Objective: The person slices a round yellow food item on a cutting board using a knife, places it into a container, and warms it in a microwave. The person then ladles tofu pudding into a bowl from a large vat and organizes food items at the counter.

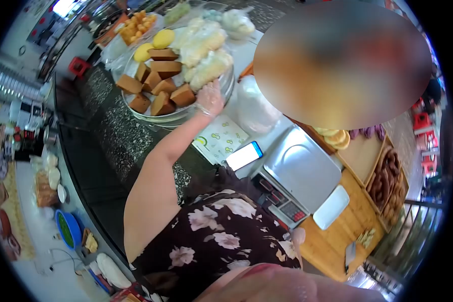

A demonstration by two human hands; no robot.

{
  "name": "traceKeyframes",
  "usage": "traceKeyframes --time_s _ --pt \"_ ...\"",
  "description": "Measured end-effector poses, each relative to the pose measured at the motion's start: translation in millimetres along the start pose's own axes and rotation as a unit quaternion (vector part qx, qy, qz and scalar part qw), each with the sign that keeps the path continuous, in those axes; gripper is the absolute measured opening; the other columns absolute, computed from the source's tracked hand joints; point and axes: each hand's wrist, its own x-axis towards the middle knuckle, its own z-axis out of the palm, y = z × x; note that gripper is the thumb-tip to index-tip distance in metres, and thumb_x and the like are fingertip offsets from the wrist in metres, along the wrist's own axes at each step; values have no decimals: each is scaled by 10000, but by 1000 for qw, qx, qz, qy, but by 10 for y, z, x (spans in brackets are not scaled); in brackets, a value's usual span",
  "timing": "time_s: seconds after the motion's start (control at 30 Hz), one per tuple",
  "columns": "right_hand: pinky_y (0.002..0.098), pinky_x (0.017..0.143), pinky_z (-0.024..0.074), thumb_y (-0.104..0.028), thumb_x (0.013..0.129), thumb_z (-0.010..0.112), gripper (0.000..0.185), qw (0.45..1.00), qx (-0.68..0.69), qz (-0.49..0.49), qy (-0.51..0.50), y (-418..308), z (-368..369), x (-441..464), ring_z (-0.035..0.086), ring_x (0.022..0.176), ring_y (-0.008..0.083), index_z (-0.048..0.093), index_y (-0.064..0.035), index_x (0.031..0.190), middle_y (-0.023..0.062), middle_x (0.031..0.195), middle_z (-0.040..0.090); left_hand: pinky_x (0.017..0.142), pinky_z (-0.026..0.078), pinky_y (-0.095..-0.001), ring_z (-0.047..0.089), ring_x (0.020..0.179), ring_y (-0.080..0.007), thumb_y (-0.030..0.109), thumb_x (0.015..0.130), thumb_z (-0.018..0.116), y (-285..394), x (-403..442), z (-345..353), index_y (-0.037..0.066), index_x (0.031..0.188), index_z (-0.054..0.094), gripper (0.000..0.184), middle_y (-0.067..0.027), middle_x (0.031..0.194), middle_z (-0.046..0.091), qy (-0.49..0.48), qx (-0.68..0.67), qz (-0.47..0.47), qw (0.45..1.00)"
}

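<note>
My left hand (210, 98), in a clear plastic glove, reaches over the edge of a round metal tray (161, 120). Its fingers are closed at the lower end of a clear plastic bag (209, 70) of pale yellow food. Close beside the hand lie brown cake wedges (183, 95), several of them grouped on the tray. Two yellow round items (163, 38) sit behind them. At the bottom edge, blurred bare skin shows very near the camera. A small bit of skin, perhaps of my right hand (298, 235), shows beside the floral dress; its fingers cannot be made out.
A metal-topped scale (302, 168) stands on the counter, with a lit phone (244, 156), a patterned sheet (220, 138) and a bundle of plastic bags (256, 105) nearby. Right of it are a white tray (331, 207), a cleaver (350, 255) and brown sausage-like food (386, 178).
</note>
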Motion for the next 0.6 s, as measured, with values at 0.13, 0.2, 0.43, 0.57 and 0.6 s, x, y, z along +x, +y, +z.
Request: traceKeyframes --time_s 0.13,0.2,0.43,0.57,0.6 --pt "426 745 549 -249 768 644 240 1000 20 19 1 9 -112 75 684 873 310 707 -28 838 180 930 693 714 508 -423 612 890 -313 164 755 626 -39 -163 -273 -17 1101 578 394 -165 962 624 1 -6 111 994" --pt "440 745 546 -280 797 627 264 999 4 12 -30 -176 -468 -344 680 874 318 703 -39 874 176 934 693 716 509 -422 616 894 -306 167 779 616 -219 36 -782 -4 1058 602 329 -151 973 633 -30 -81 124 989" --pt "434 701 537 -357 799 609 344 987 140 -60 -43 -1144 -396 -621 674 793 308 698 -26 830 171 830 676 788 488 -445 622 888 -389 381 905 513 -2800 1197 -690 31 988 653 386 -199 985 658 108 -146 -245 953" --pt "430 675 531 -402 800 600 395 969 230 -70 -64 -1633 -281 -908 670 747 302 695 -19 805 168 770 666 874 455 -447 605 1008 -361 497 866 522 -3855 1948 221 35 1069 645 520 -221 1073 634 -38 -47 -189 980" --pt "429 669 530 -413 800 597 408 964 248 -70 -69 -1685 -231 -985 669 735 301 694 -17 799 167 755 664 934 435 -435 587 1085 -340 529 861 521 -3800 2136 314 35 1133 628 575 -225 1145 617 -110 -31 -175 978"
